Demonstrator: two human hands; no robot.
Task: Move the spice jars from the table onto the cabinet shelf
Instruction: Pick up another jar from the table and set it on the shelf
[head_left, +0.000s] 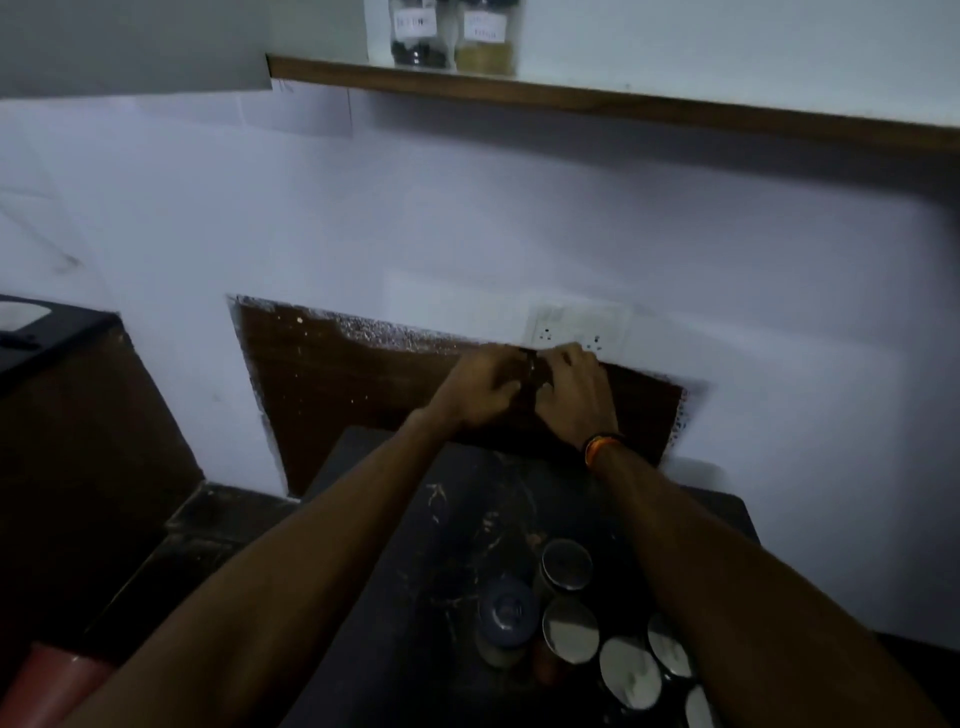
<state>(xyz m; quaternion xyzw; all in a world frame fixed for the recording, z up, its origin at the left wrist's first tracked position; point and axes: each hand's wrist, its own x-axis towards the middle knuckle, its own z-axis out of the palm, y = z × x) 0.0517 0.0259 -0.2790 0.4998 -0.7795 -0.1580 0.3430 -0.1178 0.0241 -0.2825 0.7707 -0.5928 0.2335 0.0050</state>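
Both my hands are raised together in front of the wall, above the table's far end. My left hand (480, 387) and my right hand (571, 387) close around a small dark object (531, 366) between them; it looks like a jar but is mostly hidden. Several spice jars with shiny metal lids (566, 565) and one with a blue lid (506, 613) stand on the dark table (395, 571) near me. Two labelled glass jars, one with dark contents (418, 34) and one with yellowish contents (485, 36), stand on the wooden cabinet shelf (623, 106) high above.
A wall socket (576, 327) sits just behind my hands. A brown unpainted patch (332, 374) marks the white wall. A dark counter (47, 338) is at the left, and a reddish object (47, 686) lies at the bottom left corner.
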